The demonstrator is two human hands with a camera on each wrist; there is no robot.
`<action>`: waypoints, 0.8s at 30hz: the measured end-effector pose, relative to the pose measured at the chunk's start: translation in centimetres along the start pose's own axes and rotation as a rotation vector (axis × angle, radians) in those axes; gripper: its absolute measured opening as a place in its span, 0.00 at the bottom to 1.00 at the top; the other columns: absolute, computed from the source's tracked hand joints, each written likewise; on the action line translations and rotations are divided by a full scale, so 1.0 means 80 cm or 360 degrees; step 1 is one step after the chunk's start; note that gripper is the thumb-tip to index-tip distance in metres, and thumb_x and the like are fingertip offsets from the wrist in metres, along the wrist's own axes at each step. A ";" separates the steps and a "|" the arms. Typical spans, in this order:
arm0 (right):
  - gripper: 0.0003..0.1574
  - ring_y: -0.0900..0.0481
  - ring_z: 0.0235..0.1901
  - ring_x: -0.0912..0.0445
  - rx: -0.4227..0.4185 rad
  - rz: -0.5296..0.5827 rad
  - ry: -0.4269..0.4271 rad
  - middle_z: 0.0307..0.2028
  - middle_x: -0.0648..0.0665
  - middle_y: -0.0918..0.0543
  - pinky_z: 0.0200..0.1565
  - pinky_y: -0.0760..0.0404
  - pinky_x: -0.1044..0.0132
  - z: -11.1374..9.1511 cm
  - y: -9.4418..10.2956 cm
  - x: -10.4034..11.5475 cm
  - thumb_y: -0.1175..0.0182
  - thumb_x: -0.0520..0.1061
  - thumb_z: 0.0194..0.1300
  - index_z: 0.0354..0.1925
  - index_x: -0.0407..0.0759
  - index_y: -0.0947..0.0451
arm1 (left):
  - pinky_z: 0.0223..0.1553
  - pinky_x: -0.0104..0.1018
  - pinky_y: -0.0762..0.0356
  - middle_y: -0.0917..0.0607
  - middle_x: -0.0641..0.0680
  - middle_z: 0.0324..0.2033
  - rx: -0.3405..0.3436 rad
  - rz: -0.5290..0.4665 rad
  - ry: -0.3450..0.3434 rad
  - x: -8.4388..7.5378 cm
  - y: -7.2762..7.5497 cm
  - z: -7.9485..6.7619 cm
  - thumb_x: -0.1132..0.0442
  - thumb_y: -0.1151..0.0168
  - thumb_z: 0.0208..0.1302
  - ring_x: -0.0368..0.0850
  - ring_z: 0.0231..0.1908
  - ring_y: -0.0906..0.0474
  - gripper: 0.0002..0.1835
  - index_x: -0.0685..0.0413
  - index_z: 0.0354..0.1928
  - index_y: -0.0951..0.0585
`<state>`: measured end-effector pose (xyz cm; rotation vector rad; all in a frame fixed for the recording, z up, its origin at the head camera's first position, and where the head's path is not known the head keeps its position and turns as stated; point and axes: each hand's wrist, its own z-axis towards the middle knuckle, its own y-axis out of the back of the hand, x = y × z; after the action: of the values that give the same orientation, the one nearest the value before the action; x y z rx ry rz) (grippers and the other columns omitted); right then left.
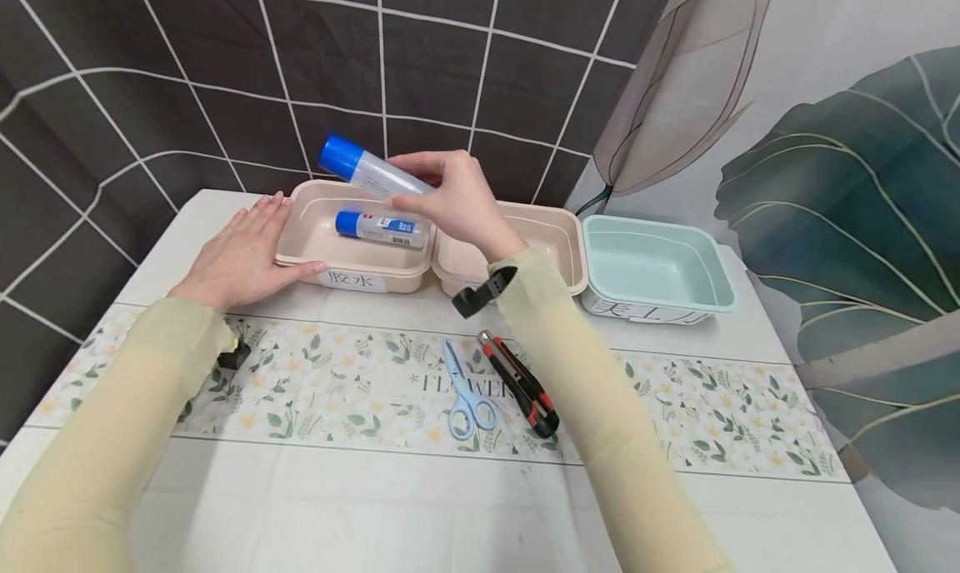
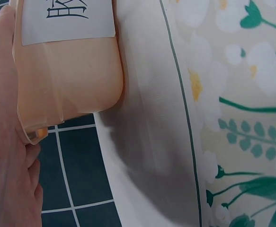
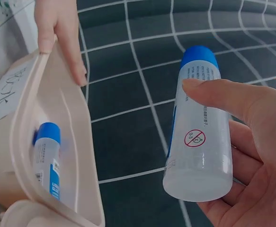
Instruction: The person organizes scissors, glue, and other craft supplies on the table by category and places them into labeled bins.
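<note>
In the head view my right hand holds a large glue stick with a blue cap between thumb and fingers. It is tilted above the left beige bin, cap toward the left. The right wrist view shows this glue stick with its clear base toward the camera. A second, smaller glue stick lies inside that bin. My left hand rests along the bin's left end, fingers straight and thumb at the front rim. A white label with Chinese writing is on the bin's front.
Right of it stand another beige bin, partly behind my right arm, and a light blue bin with a label. Light blue scissors and a red-and-black utility knife lie on the flowered tablecloth. A dark tiled backdrop rises behind.
</note>
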<state>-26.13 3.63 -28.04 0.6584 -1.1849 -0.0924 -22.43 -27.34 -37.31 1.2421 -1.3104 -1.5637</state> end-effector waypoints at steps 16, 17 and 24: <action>0.27 0.19 0.43 0.58 0.0237 -0.0408 -0.0229 0.48 0.48 0.13 0.45 0.21 0.71 0.061 -0.065 -0.031 0.24 0.46 0.59 0.57 0.43 0.15 | 0.76 0.53 0.70 0.57 0.69 0.78 0.0008 0.0001 -0.0003 0.000 0.002 -0.002 0.23 0.50 0.64 0.61 0.78 0.63 0.63 0.68 0.79 0.58; 0.27 0.19 0.43 0.59 0.0258 -0.0470 -0.0216 0.49 0.49 0.13 0.45 0.21 0.72 0.059 -0.070 -0.035 0.24 0.47 0.59 0.57 0.44 0.15 | 0.76 0.53 0.70 0.57 0.69 0.78 0.0009 0.0005 -0.0004 0.001 0.002 -0.003 0.23 0.50 0.64 0.61 0.78 0.63 0.63 0.68 0.79 0.58; 0.26 0.20 0.50 0.58 0.0333 -0.0832 -0.0157 0.54 0.50 0.14 0.51 0.24 0.71 0.050 -0.097 -0.050 0.26 0.48 0.60 0.57 0.46 0.14 | 0.76 0.52 0.69 0.55 0.69 0.78 -0.0020 0.0010 -0.0018 0.001 0.001 -0.005 0.24 0.48 0.64 0.61 0.78 0.62 0.62 0.67 0.79 0.57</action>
<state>-29.17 -2.76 -34.53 1.1497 -1.1003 -0.4490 -22.09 -27.53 -37.23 1.2219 -1.3087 -1.5747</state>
